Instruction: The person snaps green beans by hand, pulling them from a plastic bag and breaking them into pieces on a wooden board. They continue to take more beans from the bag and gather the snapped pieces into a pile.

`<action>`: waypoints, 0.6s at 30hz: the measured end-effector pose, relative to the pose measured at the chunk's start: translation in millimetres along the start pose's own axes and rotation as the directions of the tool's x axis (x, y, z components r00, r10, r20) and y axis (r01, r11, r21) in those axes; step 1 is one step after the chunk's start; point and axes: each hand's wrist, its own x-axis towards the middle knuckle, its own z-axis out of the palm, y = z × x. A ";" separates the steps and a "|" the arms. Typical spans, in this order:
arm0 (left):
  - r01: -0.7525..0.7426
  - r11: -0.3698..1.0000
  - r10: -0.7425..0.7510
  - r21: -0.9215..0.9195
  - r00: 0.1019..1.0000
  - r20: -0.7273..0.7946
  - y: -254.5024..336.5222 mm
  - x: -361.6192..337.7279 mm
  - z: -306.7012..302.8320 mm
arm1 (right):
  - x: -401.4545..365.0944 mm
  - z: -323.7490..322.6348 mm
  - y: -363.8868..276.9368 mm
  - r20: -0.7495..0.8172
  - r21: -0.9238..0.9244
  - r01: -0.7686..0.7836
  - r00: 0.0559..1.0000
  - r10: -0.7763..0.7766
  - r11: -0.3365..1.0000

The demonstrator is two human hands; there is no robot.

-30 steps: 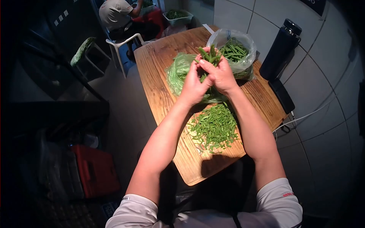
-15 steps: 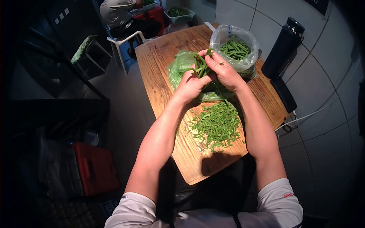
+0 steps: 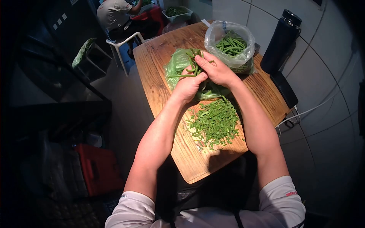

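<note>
Long green beans (image 3: 194,64) stick out between my two hands, which meet over a green plastic bag (image 3: 175,62) on the wooden table (image 3: 152,72). My left hand (image 3: 186,86) is closed around several of them. Pressed against the same beans is my right hand (image 3: 216,69), its fingers closed and its thumb over them. Short cut bean pieces (image 3: 215,123) lie in a loose pile nearer to me. Behind my right hand stands a clear plastic bag (image 3: 249,36) with whole green beans (image 3: 232,45) inside.
A dark bottle (image 3: 280,41) and a black device (image 3: 284,89) with a white cable are at the table's right edge. A person (image 3: 114,15) sits at the back left near a white chair (image 3: 121,45) and a basket (image 3: 182,15). A red case (image 3: 99,167) is lower left.
The beans in my hands have shifted, and one now points out to the left. My hands have turned a little and stay together. The whole view has moved slightly.
</note>
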 end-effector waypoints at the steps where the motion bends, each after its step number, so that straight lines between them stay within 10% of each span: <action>1: -0.013 1.000 0.013 0.012 0.999 -0.046 1.2 -2.6 5.5 | -1.5 -1.4 -2.6 0.035 0.018 -0.006 0.999 0.005 1.000; 7: -0.123 0.985 0.135 0.119 0.986 -0.101 -3.0 4.0 -0.7 | -10.9 10.7 -29.6 -0.224 -0.551 0.228 0.886 -0.405 0.803; 12: -0.279 0.915 0.298 0.293 0.954 -0.019 1.4 -4.7 1.7 | -13.4 21.2 -52.7 0.138 -0.774 0.482 0.761 -0.634 0.410; 18: -0.318 0.800 0.350 0.509 0.936 0.034 -2.0 7.3 -5.6 | -11.4 21.1 -37.9 -0.044 -0.674 0.392 0.824 -0.565 0.626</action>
